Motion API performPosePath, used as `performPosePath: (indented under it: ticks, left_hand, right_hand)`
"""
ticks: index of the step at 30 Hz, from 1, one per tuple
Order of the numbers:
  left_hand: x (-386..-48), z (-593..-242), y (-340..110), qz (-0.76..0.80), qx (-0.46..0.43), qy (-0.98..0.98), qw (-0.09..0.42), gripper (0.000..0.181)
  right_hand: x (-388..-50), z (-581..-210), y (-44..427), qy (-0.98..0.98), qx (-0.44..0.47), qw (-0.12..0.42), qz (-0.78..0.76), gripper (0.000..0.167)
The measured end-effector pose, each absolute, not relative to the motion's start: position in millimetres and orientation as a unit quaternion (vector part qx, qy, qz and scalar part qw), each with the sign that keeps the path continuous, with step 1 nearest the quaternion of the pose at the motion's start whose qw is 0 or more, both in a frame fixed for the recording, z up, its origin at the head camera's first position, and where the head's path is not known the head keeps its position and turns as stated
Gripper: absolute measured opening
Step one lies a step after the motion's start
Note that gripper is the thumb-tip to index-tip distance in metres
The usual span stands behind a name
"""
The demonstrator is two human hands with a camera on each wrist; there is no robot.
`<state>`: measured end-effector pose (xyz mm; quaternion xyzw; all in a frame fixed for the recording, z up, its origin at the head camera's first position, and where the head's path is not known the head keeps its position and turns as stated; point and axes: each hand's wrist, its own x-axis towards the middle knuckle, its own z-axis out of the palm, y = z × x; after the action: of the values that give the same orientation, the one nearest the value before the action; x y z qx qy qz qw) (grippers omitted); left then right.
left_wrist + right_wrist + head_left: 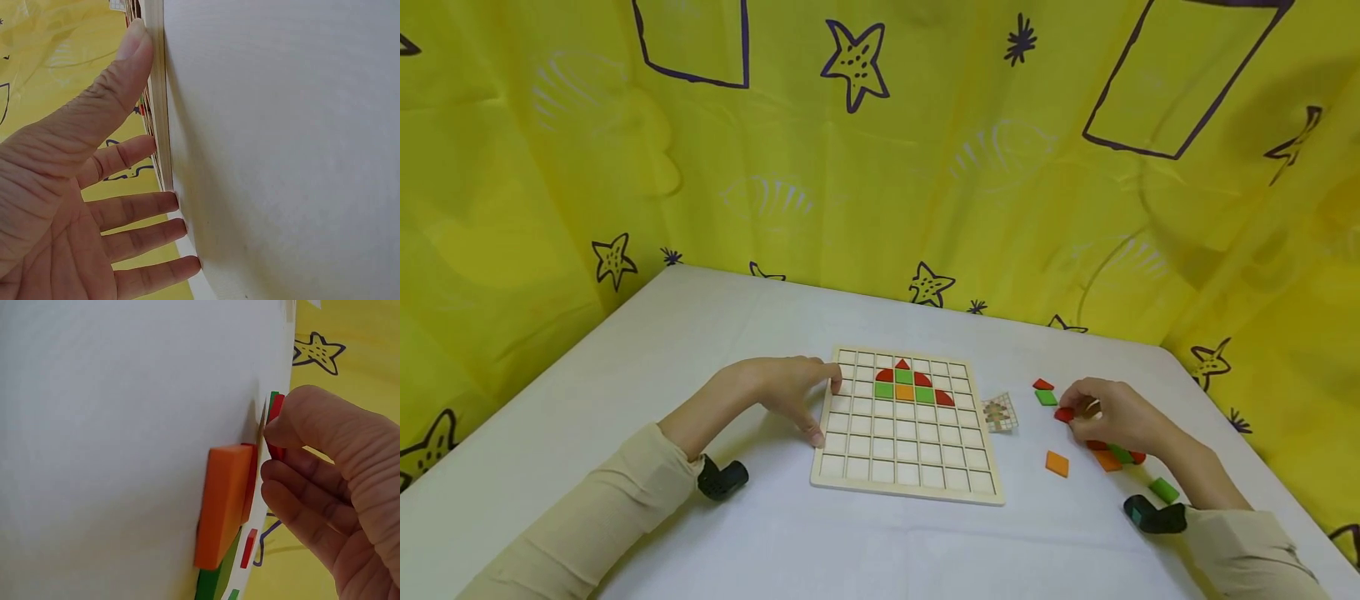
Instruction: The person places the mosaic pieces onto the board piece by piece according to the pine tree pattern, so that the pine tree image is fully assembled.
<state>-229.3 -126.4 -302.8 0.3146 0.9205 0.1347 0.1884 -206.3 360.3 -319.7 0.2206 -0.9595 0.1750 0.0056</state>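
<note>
A wooden grid board [887, 475] lies on the white table, with red, green and orange pieces forming a pattern in its upper rows. My left hand [790, 392] rests at the board's left edge, thumb and fingers spread; in the left wrist view the left hand's [81, 187] straight fingers touch the board's side [159, 94]. To the right of the board, my right hand [1116, 417] pinches a red piece [1063, 414] between thumb and fingers. The right wrist view shows that red piece [275, 450] in the right hand [331, 469].
A small pattern card [1002, 414] lies at the board's right edge. Around my right hand are a green piece [1046, 397], a red one [1042, 384], an orange one [1057, 464], another green one [1163, 489] and several partly hidden ones. A yellow curtain [850, 167] hangs behind the table.
</note>
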Motion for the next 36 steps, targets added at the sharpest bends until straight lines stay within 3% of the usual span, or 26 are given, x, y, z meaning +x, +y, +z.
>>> performPosePath:
  ticks: [14,27,36]
  left_hand:
    - [-228.2,-299.8,-129.7,0.136,0.317,0.92,0.186,0.062]
    - [-229.2,-300.1,-129.0,0.132,0.322,0.919,0.184,0.063]
    - [-228.6,-302.5,-126.5,0.131,0.322,0.918,0.19,0.063]
  right_hand:
    - [-209.0,-298.8,334.8,-0.939,0.287,0.082,0.173,0.03]
    - [-202.6,-284.4,296.3,-0.909,0.357,0.107,0.186,0.034]
    - [-203.2,-283.9,276.1,-0.904,0.371,0.096,0.191,0.032]
